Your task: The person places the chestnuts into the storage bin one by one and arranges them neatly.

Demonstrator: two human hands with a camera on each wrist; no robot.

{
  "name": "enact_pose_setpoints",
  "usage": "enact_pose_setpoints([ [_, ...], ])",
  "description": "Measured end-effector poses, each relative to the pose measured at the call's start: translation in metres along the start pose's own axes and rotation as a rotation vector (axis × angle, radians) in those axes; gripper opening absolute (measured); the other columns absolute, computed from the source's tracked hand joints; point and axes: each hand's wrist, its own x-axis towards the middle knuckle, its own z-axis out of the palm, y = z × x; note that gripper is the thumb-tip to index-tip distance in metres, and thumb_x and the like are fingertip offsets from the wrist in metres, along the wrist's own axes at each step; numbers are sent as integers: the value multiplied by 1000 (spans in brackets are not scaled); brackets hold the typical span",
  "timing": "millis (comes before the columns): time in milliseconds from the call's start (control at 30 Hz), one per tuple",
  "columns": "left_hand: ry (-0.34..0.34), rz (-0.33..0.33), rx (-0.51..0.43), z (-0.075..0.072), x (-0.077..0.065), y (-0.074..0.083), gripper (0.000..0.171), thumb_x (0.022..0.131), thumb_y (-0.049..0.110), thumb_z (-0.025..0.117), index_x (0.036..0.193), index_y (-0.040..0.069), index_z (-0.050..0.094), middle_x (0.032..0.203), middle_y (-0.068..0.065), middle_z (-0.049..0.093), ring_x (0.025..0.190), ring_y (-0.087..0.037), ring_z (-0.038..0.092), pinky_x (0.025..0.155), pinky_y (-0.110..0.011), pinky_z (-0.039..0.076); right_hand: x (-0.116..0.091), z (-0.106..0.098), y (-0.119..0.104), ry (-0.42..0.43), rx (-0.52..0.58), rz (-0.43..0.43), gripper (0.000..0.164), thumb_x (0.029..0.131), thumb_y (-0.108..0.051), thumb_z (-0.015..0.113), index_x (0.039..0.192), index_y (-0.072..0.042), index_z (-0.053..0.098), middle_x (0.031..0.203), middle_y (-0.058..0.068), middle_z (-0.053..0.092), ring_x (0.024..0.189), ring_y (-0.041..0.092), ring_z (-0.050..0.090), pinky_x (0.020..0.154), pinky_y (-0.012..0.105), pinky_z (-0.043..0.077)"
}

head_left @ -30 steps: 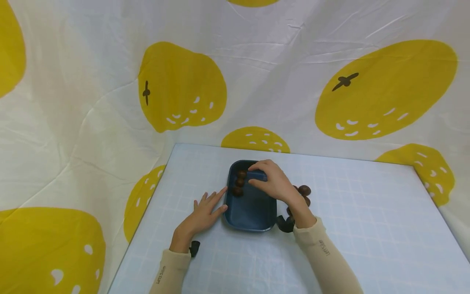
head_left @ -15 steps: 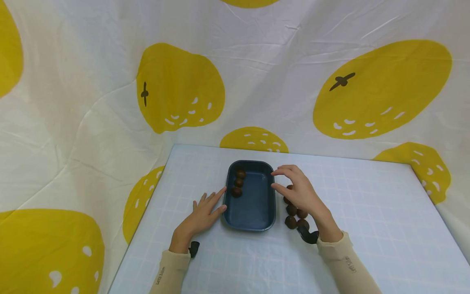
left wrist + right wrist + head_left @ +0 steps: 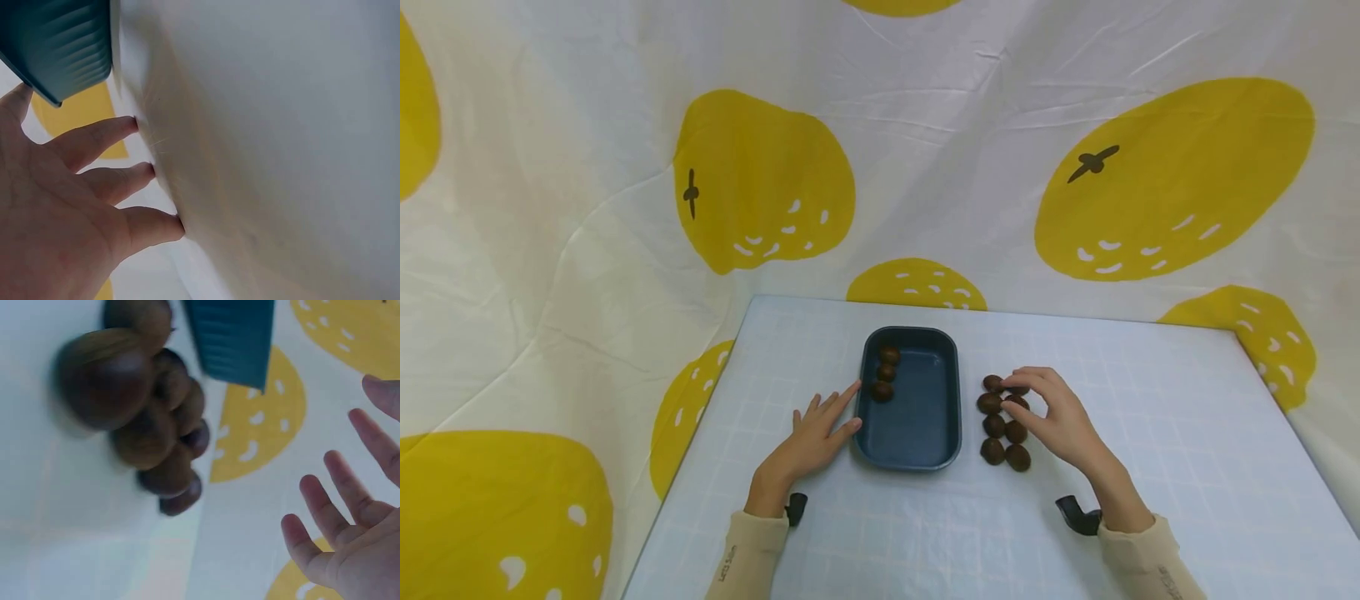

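Note:
A dark blue tray (image 3: 925,450) lies on the table, with three brown chestnuts (image 3: 886,372) in a column along its left side. To its right, several more chestnuts (image 3: 994,427) stand in two columns on the cloth. My left hand (image 3: 808,442) rests on the table with fingers spread, index finger and thumb at the tray's left edge. Over the far end of the loose chestnuts is my right hand (image 3: 1063,417), thumb and fingers apart. In the right wrist view its fingers (image 3: 315,500) are extended and hold nothing. This hand partly hides the far right chestnuts in the head view.
A pale checked cloth (image 3: 887,533) covers the table. Behind it hangs a white curtain (image 3: 940,192) printed with yellow fruit. A black strap piece (image 3: 1078,517) shows at the right wrist, another black piece (image 3: 796,508) at the left.
My right hand has moved from above the tray rightwards to the loose chestnuts. The three chestnuts in the tray and my left hand stay where they were.

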Motion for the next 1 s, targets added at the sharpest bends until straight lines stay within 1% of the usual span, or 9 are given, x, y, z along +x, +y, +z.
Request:
enact_pose_setpoints([
  [33,1,1,1,0,0,0,64,100,64,41,158,48,17,163,-7,25,147,-49,3,106,-76,-6,-4,0,4,3,-8,7,30,88,-6,77,116,-13,69,123,5,59,112,21,52,93,29,42],
  [100,-1,2,1,-1,0,1,64,100,64,41,158,48,17,163,-7,25,147,-49,3,106,-76,-6,-12,0,11,6,-8,34,29,88,-7,77,116,-10,69,123,5,60,114,22,51,95,33,42],
  [167,-1,0,3,-1,0,1,64,100,64,40,158,48,17,163,-8,25,147,-49,3,106,-76,-6,-20,0,17,-2,-2,70,28,90,-9,77,116,-9,69,124,6,60,117,25,51,98,42,42],
  [233,0,-4,5,-1,-1,1,64,100,64,40,158,48,17,163,-8,25,147,-49,3,106,-76,-6,-28,1,23,-8,1,105,28,90,-13,77,117,-7,69,124,9,59,118,29,51,95,54,41],
  [267,0,-8,5,-1,-1,1,64,100,65,40,158,48,17,163,-8,25,147,-49,3,106,-76,-6,-32,1,26,-15,0,120,28,90,-14,77,117,-6,69,124,9,59,118,29,51,94,57,41],
  [533,6,-6,5,0,-1,0,64,99,66,40,158,49,17,163,-8,25,147,-49,4,106,-76,-5,-55,7,43,-30,-84,166,28,84,-13,82,109,-5,72,118,15,62,114,36,52,93,58,41],
  [667,9,-2,8,0,-1,-1,65,100,65,40,158,48,18,163,-8,26,147,-50,4,105,-77,-5,-62,8,44,-64,-83,216,31,82,-17,84,109,-7,72,119,16,61,116,38,51,95,60,40],
  [767,11,0,8,1,-1,-2,65,99,66,40,158,49,17,163,-8,26,147,-50,4,105,-77,-5,-65,8,45,-82,-75,233,32,82,-17,84,110,-8,71,120,16,60,117,39,50,95,61,39],
  [1000,6,-3,4,0,-1,-2,65,99,66,39,157,50,16,163,-7,26,147,-50,4,105,-76,-6,-67,10,47,-103,-71,211,31,79,-22,87,105,-11,73,119,16,61,116,42,49,94,63,37],
])
